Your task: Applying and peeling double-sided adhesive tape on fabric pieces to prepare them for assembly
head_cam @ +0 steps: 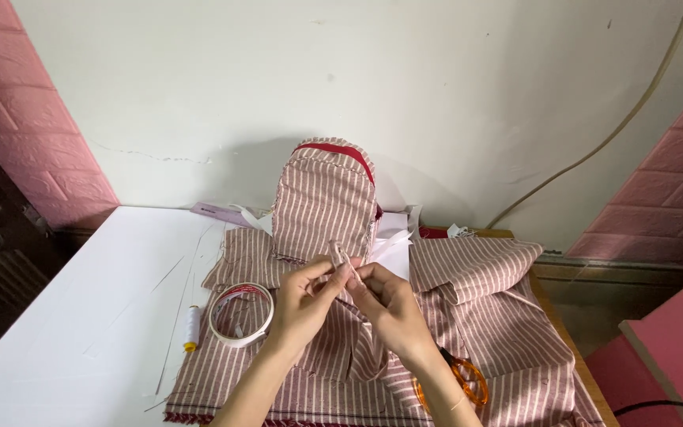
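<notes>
My left hand and my right hand meet at the middle of the view, both pinching a narrow folded strip of pink-and-white striped fabric that sticks up between the fingertips. Just behind them a small striped backpack-shaped pouch with red trim stands upright against the wall. More of the same striped cloth lies spread under my hands.
A roll of white tape and a spool of white thread lie to the left on the white table. Orange-handled scissors rest on the cloth under my right wrist. Pink brick panels flank a white wall; a cable runs at right.
</notes>
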